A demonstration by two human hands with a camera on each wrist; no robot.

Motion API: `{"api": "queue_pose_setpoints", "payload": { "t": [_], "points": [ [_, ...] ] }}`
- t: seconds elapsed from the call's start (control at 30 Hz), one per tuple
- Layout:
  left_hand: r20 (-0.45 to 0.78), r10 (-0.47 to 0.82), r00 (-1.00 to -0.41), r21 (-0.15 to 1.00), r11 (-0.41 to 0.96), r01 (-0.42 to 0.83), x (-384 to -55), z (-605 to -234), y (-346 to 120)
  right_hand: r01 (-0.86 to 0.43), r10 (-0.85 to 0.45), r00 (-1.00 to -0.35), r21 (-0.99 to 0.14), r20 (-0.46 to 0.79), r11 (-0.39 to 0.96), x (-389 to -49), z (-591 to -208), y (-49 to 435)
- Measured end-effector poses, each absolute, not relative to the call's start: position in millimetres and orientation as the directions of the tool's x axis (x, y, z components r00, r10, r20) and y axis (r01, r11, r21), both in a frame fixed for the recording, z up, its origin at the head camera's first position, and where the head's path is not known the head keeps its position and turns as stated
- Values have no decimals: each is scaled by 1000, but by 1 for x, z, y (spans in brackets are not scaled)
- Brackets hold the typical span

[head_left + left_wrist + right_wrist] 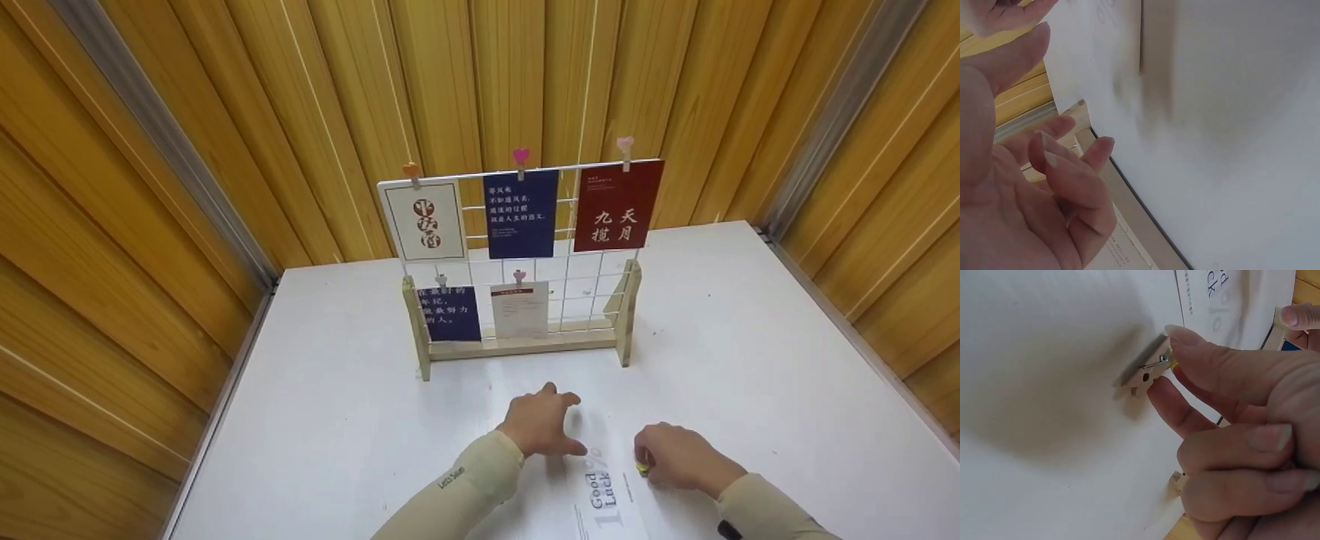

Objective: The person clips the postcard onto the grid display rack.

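My right hand (679, 454) pinches a small wooden clothespin (1148, 370) between thumb and forefinger. The clothespin's metal spring faces the right wrist camera, and a yellow-green bit of it (643, 469) peeks out beneath the fingers in the head view. Just left of that hand, a white card (616, 517) printed "Good Luck" lies on the white table. My left hand (540, 424) hovers beside the card's far left side, thumb and fingers spread, holding nothing. In the left wrist view its fingers (1081, 183) are loosely bent, with bare palm showing.
Beyond the hands stands a white wire grid rack on a wooden base (525, 346). Heart-topped clips hold several cards on it, including a red card (616, 202), a blue card (523, 240) and a white card (405, 244). Yellow wood-panel walls (480, 75) enclose the table.
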State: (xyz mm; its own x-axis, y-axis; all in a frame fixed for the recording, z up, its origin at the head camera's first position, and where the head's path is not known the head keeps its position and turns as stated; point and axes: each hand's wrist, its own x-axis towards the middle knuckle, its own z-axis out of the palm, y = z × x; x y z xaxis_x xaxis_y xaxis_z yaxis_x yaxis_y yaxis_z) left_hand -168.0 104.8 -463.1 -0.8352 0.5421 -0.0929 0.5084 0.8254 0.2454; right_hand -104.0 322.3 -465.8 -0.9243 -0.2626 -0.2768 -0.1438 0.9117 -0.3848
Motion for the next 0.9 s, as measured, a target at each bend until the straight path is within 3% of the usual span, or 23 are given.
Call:
{"api": "queue_pose_setpoints", "payload": {
  "t": [0.23, 0.53, 0.9],
  "points": [
    [-115, 526, -843, 213, 842, 496, -161, -480, 114, -166, -280, -926, -394, -254, 904, -100, -477, 323],
    [-122, 510, -851, 204, 852, 482, -162, -485, 122, -86, -232, -931, -448, -282, 890, -111, -461, 326],
    [-136, 518, -845, 194, 850, 490, -158, -491, 124, -168, -296, -945, -562, -143, 810, -117, -450, 329]
  ]
}}
